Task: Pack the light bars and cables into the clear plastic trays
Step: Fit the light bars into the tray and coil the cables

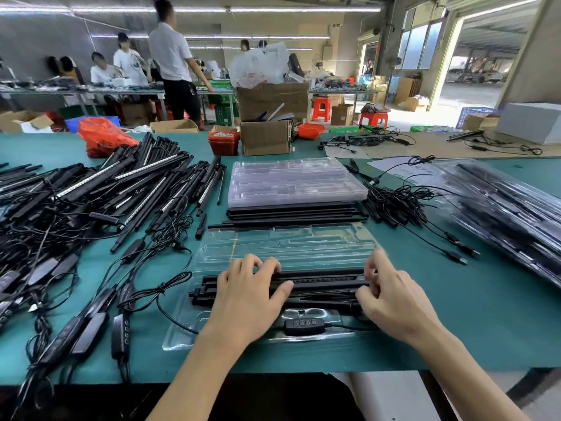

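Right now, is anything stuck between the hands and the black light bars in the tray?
Nothing visible. The left hand and the right hand both rest right on the light bars, which already lie in the near half of the clear tray. The controller sits nearer, out of the way.

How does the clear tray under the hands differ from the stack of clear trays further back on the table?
The open tray lies single and unfolded, while the tray stack holds several nested ones. The open tray already holds light bars and a cable controller in its near half; the stack looks empty. Both hands, left hand and right hand, work at the open tray; nobody touches the stack. Both are clear moulded plastic.
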A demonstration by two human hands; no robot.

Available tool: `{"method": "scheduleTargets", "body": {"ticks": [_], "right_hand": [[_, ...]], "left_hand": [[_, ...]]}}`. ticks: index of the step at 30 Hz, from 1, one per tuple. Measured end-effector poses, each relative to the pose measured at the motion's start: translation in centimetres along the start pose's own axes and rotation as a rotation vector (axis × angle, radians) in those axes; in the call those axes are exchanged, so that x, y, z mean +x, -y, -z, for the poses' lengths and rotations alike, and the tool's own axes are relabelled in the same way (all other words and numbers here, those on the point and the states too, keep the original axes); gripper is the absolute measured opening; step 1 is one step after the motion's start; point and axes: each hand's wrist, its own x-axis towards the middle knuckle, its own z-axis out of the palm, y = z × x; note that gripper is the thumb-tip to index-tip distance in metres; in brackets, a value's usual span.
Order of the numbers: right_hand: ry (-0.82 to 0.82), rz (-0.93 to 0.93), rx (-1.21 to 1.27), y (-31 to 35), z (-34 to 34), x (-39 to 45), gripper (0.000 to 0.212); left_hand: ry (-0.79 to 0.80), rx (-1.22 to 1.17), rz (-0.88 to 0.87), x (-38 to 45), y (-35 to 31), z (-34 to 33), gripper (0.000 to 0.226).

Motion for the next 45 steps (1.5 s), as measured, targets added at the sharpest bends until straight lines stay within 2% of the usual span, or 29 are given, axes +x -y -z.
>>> {"method": "scheduleTargets", "body": {"ticks": [2,6,8,11,16,19,22,25,28,30,33,35,39,45], "right_hand": [[-0.004,-0.004,0.007,-0.1,0.0,0.0,0.026],[-0.013,0.053,-0.028,-0.3,-0.2,-0.1,0.050],[0.004,0.099,-0.015,-0.5,-0.1,-0.1,0.050],[0.042,0.098,0.134,-0.6,0.4,0.2,0.043],[0.085,0.118,0.213,-0.7,0.5,0.2,0.053],[0.123,0.154,0.203,-0.6,0.2,0.1,0.055],[0.130,0.215,0.169,-0.1,0.1,0.1,0.058],[0.136,0.268,0.123,0.0,-0.1,0.1,0.047],[0.174,0.259,0.073,-0.4,0.0,0.1,0.015],[0.197,0.242,0.042,-0.6,0.0,-0.1,0.028],[0.251,0.227,-0.046,-0.6,0.0,-0.1,0.075],[0.271,0.230,-0.067,-0.6,0.1,-0.1,0.095],[0.279,0.204,-0.047,-0.5,0.1,0.0,0.118],[0.348,0.138,0.083,-0.4,0.4,0.2,0.142]], "left_hand": [[-0.018,0.003,0.022,-0.3,0.4,-0.8,0.043],[-0.033,0.002,0.046,-0.2,0.6,-1.3,0.047],[-0.020,0.014,0.049,-0.1,0.6,-1.3,0.048],[-0.005,0.023,0.048,-0.1,0.5,-1.3,0.049],[-0.024,0.010,0.041,-0.1,0.4,-1.0,0.051],[-0.081,-0.067,-0.035,0.1,-0.2,-0.5,0.056],[-0.044,-0.217,-0.180,0.1,-1.7,-0.2,0.061],[0.013,-0.212,-0.243,0.7,-3.1,-0.5,0.059],[0.063,-0.238,-0.181,1.4,-4.3,-0.8,0.059],[0.119,-0.275,-0.117,1.7,-5.1,-1.0,0.066],[0.224,-0.196,-0.040,1.8,-5.9,-1.5,0.089],[0.264,-0.135,-0.017,2.0,-6.3,-1.6,0.101],[0.352,-0.153,0.050,2.4,-6.7,-1.2,0.115],[0.434,-0.162,0.057,2.9,-6.9,-0.7,0.117]]}}
